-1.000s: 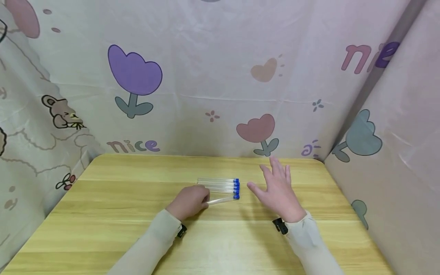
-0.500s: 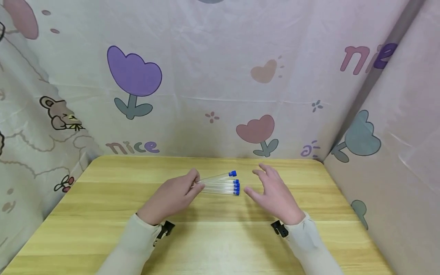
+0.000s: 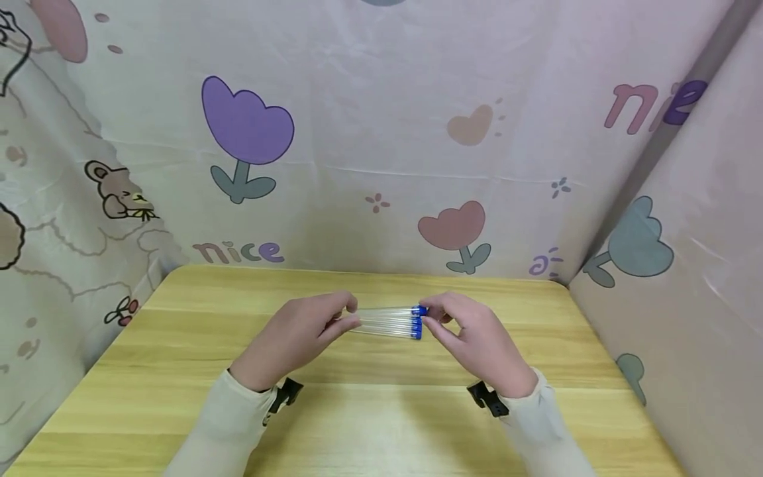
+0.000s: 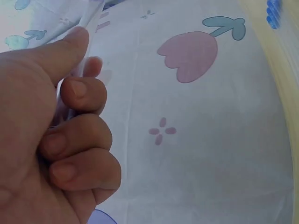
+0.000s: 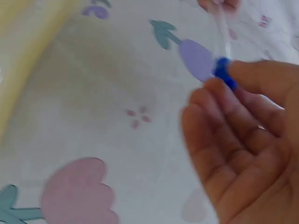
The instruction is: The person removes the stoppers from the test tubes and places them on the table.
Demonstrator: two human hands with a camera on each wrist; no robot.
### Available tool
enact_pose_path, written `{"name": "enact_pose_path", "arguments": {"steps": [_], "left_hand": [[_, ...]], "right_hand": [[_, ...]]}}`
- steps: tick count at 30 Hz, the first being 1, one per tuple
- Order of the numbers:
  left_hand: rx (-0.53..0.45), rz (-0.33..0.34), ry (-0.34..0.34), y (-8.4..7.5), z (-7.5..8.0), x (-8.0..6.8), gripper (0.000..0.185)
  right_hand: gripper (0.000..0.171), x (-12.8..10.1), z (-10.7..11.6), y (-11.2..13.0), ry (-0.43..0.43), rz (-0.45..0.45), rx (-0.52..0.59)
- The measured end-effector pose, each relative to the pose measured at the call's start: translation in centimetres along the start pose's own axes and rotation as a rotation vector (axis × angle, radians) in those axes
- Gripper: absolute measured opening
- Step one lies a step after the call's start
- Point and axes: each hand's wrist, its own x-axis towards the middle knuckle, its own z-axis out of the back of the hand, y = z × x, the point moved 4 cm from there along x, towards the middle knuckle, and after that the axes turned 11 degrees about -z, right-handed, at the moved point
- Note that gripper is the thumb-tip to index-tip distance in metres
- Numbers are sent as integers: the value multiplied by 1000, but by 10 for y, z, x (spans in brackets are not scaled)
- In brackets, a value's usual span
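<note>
A clear test tube [image 3: 384, 310] lies roughly level above the table between my two hands. My left hand [image 3: 292, 338] grips its left end between thumb and curled fingers; the left wrist view shows the clear tube [image 4: 91, 16] running out past the thumb. At the other end, my right hand [image 3: 479, 341] pinches the blue cap [image 5: 224, 73] between thumb and fingers. Just in front of this tube, several more capped test tubes [image 3: 390, 326] lie side by side on the table, their blue caps [image 4: 273, 14] to the right. My left hand hides their left ends.
The wooden table [image 3: 381, 424] runs back to a patterned cloth [image 3: 357, 132] hanging behind it. More cloth hangs at the left and right sides. A black strap [image 3: 287, 392] sits at my left wrist and another black strap [image 3: 489, 399] at my right.
My left hand has let go of the front tube and picked up one at the back of the row. My right hand has come left and taken hold of its cap.
</note>
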Motion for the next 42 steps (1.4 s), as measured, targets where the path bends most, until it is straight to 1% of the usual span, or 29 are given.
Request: {"name": "enact_pose_path", "arguments": {"steps": [4, 8, 11, 14, 20, 25, 29, 32, 35, 42], "left_hand": [[10, -46, -25, -6, 4, 1, 14], [5, -61, -14, -10, 6, 0, 14], [2, -58, -6, -10, 6, 0, 15], [4, -67, -12, -12, 7, 0, 15], [20, -85, -29, -16, 9, 1, 15], [46, -78, -27, -16, 8, 1, 14], [66, -67, -11, -15, 7, 1, 15], [72, -62, -3, -14, 5, 1, 16], [78, -64, -1, -13, 5, 1, 16], [66, -50, 13, -12, 4, 1, 16]], "right_hand": [[27, -2, 7, 10, -24, 60, -57], [26, -7, 9, 17, -48, 115, -101], [26, -9, 9, 18, -70, 126, -123], [26, -9, 8, 19, -83, 123, -141], [26, -10, 8, 19, -97, 139, -130], [25, -9, 4, 20, -99, 166, -152], [25, -9, 2, 20, -126, 188, -159], [24, -8, 0, 20, -154, 189, -152], [24, -9, -1, 20, -173, 166, -145], [22, -10, -3, 19, -167, 131, -157]]}}
